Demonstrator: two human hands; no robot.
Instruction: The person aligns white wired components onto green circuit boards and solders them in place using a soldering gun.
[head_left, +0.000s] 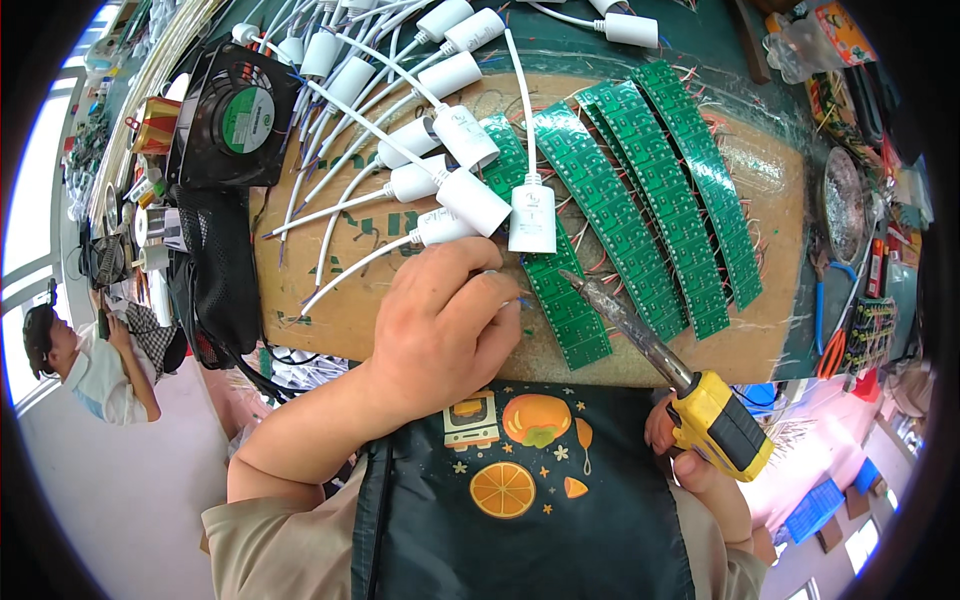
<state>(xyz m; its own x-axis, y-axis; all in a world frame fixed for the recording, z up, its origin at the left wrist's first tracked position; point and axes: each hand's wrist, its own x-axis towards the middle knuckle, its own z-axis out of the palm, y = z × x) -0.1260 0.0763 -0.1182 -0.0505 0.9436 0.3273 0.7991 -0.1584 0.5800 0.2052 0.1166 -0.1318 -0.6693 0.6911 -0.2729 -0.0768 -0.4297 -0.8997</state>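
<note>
My left hand (pixel 445 320) is closed, its fingers curled together beside the nearest green circuit board strip (pixel 570 315); whatever it pinches is hidden. Just above the knuckles lie white cylindrical fittings with cords, one of them, a white fitting (pixel 532 218), resting over that strip. At the lower right my right hand (pixel 672 432) grips a soldering iron (pixel 650 345) by its yellow and black handle. The iron's metal tip points up and left, over or touching the strip near the fitting; which of the two I cannot tell.
More circuit board strips (pixel 660 200) with thin wires lie on the brown work board (pixel 345 290). Many white fittings (pixel 350 80) pile up at the back. A black fan (pixel 235 115) stands left; orange-handled scissors (pixel 832 352) lie right. Another person (pixel 110 360) sits far left.
</note>
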